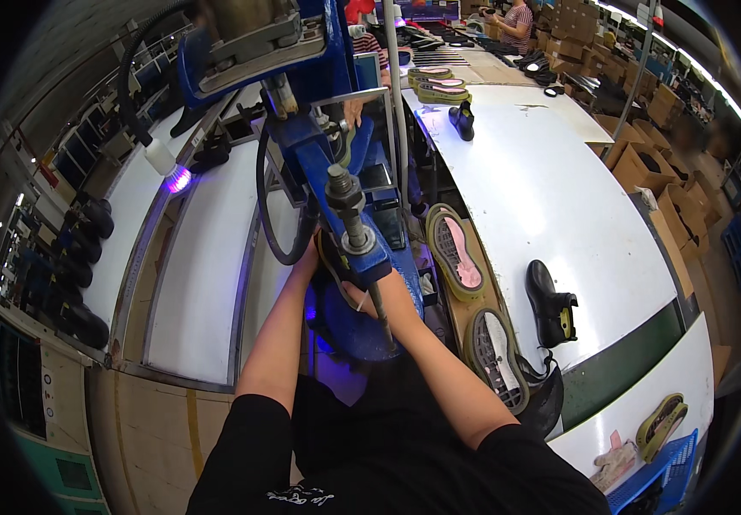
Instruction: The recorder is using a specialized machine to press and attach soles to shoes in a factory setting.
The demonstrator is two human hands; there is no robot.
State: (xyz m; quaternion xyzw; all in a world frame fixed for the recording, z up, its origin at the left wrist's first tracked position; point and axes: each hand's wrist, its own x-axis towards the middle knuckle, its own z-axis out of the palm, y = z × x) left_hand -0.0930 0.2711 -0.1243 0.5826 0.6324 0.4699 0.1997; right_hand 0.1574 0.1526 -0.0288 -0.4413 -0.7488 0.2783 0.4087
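Note:
A dark shoe (329, 256) with a light sole edge sits under the arm of a blue press (302, 142), partly covered by the press's metal bolt and rod. My left hand (310, 256) is closed against the shoe's left side, its fingers mostly hidden behind it. From the right, my right hand (389, 300) reaches round the near end of the shoe, fingers bent on it beside the metal rod (381, 313). Below both hands is the round blue base (353, 330) of the press.
Soles with pink (466, 262) and white (495, 339) insides lie on a narrow board at my right. Black shoes (550, 300) stand on the white table (559, 189) beyond. A lamp (169, 167) glows purple at left. Across the line, a person (514, 26) works.

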